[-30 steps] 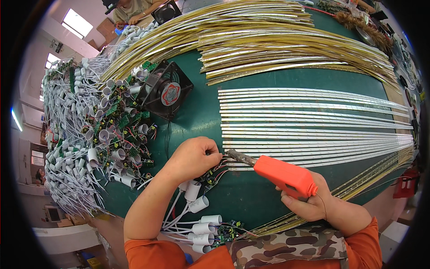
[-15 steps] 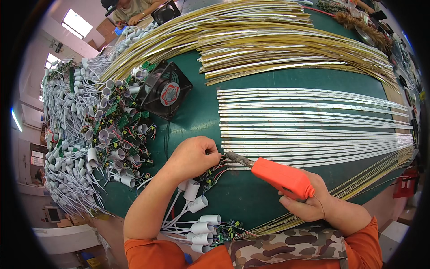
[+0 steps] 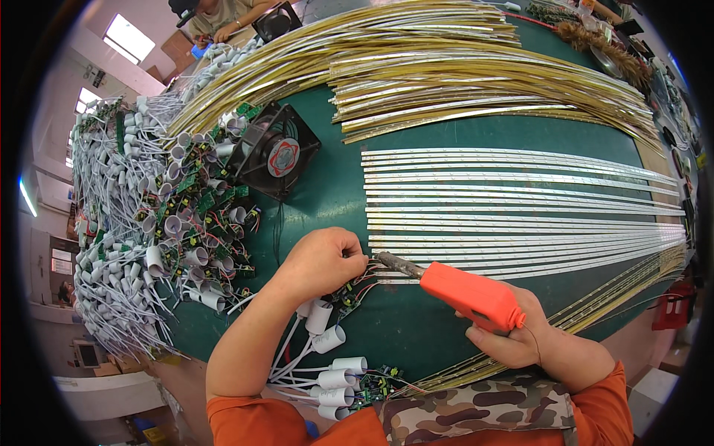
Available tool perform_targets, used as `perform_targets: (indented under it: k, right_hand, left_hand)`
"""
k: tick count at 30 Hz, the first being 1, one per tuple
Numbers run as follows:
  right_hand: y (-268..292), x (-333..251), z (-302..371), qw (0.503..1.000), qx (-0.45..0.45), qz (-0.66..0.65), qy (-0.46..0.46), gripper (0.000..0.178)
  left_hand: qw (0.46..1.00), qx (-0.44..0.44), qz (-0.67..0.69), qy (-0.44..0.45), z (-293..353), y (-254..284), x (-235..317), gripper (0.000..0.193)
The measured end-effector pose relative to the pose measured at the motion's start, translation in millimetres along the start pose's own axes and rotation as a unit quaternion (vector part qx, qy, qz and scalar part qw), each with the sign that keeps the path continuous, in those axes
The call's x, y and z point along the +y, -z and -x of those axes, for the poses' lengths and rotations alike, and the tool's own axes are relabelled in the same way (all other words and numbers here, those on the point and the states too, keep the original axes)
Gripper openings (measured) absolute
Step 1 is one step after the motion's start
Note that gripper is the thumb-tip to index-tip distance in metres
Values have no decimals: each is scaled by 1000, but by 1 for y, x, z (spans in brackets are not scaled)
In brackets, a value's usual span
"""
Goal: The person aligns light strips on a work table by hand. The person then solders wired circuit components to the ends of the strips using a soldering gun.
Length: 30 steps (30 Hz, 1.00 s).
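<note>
My right hand point(image 3: 513, 331) is wrapped round a red soldering gun point(image 3: 472, 296). Its dark tip point(image 3: 387, 260) meets the left end of one of the light strips point(image 3: 520, 223), several slim white bars lying side by side on the green table. Just left of that tip, my left hand point(image 3: 323, 260) is closed in a pinch on a thin wire, mostly hidden by the fingers. Red and dark wires point(image 3: 364, 284) show below the fingertips, leading to a small circuit board point(image 3: 346, 297) under the hand. White cylindrical housings point(image 3: 327, 339) with cables lie beside my left forearm.
A black square fan point(image 3: 275, 152) stands beyond my left hand. Heaped housings with circuit boards point(image 3: 163, 215) fill the left side. Bundles of yellowish strips point(image 3: 476, 82) lie at the back, more point(image 3: 595, 297) at the right. A co-worker's hand point(image 3: 223, 33) is at the far left.
The view shifts very slightly. Both hands and the soldering gun stay almost where they were, with the tip still at the strip's end.
</note>
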State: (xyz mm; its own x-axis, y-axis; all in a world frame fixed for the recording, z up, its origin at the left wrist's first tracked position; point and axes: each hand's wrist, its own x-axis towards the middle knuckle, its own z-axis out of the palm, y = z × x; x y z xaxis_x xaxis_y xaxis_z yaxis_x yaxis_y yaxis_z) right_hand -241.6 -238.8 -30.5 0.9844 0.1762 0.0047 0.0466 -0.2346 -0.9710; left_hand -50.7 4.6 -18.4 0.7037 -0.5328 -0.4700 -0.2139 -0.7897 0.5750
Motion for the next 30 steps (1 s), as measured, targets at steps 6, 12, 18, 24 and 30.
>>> perform_targets:
  k: [6, 12, 18, 24, 30]
  right_hand:
    - [1, -5, -2, 999, 0, 38, 22, 56]
    - [5, -9, -2, 996, -2, 78, 40, 55]
    - [4, -6, -3, 997, 0, 54, 62, 54]
    - [6, -8, -3, 993, 13, 90, 78, 54]
    - [8, -8, -1, 995, 23, 57, 76, 56]
  left_hand:
    - [1000, 9, -12, -21, -2, -2, -5, 20]
    - [999, 20, -11, -35, -1, -3, -6, 18]
    - [1000, 10, -8, -14, -1, -2, -3, 18]
    - [999, 14, -25, -20, -2, -2, -4, 17]
    - [1000, 17, -11, -19, -2, -2, -2, 18]
